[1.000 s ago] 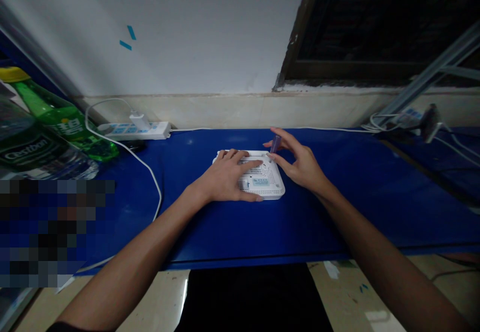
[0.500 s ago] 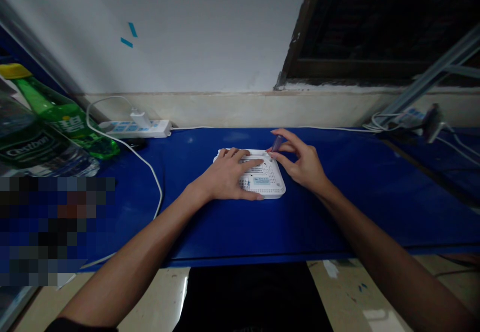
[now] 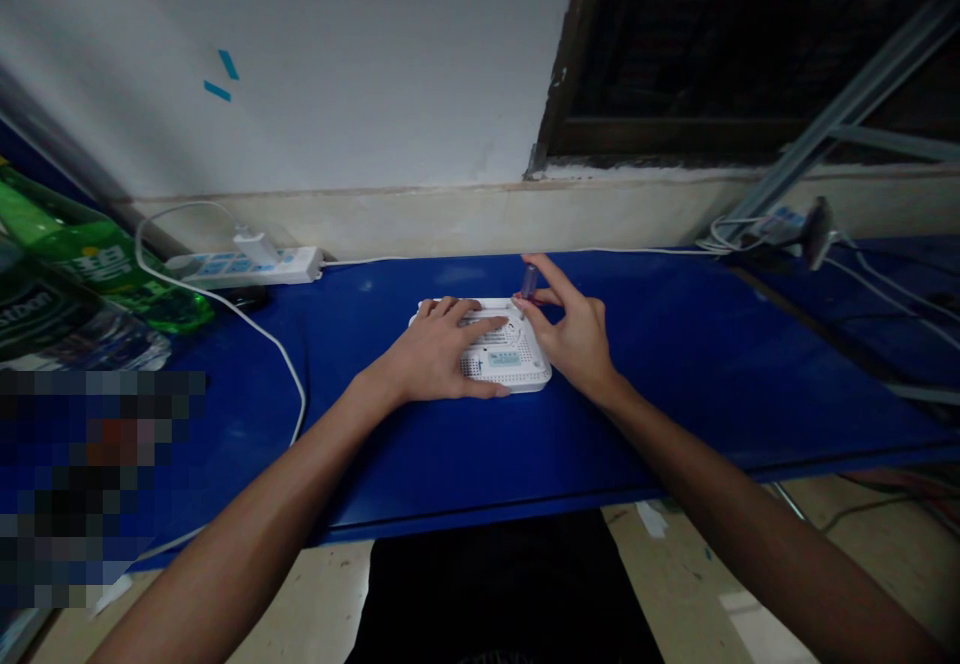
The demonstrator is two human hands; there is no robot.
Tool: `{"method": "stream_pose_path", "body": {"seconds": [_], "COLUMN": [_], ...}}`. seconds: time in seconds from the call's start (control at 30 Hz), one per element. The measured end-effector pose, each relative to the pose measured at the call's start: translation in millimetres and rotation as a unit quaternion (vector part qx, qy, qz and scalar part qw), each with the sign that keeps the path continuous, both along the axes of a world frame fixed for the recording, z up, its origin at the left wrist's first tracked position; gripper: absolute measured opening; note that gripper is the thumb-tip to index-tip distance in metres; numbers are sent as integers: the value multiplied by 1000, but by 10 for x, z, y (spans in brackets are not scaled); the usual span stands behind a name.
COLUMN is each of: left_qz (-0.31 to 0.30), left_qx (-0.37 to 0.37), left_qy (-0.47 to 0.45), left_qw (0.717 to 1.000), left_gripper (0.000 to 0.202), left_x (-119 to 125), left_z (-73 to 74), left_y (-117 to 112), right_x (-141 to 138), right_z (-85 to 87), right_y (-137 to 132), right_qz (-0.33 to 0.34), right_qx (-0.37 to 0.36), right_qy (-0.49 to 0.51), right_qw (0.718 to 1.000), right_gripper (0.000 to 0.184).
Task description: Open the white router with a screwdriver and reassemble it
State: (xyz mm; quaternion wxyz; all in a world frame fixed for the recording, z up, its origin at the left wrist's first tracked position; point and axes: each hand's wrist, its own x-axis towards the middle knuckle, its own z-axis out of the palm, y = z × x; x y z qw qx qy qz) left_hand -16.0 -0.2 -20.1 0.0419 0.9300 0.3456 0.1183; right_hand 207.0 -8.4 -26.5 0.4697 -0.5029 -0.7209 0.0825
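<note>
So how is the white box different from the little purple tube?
The white box is wide and flat, but the purple tube is thin and much smaller. The box lies on the blue table under the left hand; the tube stands nearly upright, pinched by the right hand. The box is white with small holes; the tube is shiny. Both are touched by hands.

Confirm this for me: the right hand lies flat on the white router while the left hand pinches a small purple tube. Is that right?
Not quite, the hands are swapped. The head view shows the left hand lying flat on the white router, while the right hand pinches the small purple tube.
</note>
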Motion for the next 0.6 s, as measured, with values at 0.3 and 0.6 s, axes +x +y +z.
{"method": "stream_pose_path", "body": {"seconds": [0.3,0.6], "left_qz": [-8,-10], "left_qx": [20,17], "left_qy": [10,6], "left_qw": [1000,1000], "left_gripper": [93,94], "left_x": [0,0], "left_z": [19,6], "left_y": [2,13], "right_x": [236,246], "right_z": [77,81], "right_y": [113,132], "right_qz": [148,187], "right_qx": [-22,-70], "right_qy": [-6,44], "right_qw": [989,979], "right_gripper": [58,47]}}
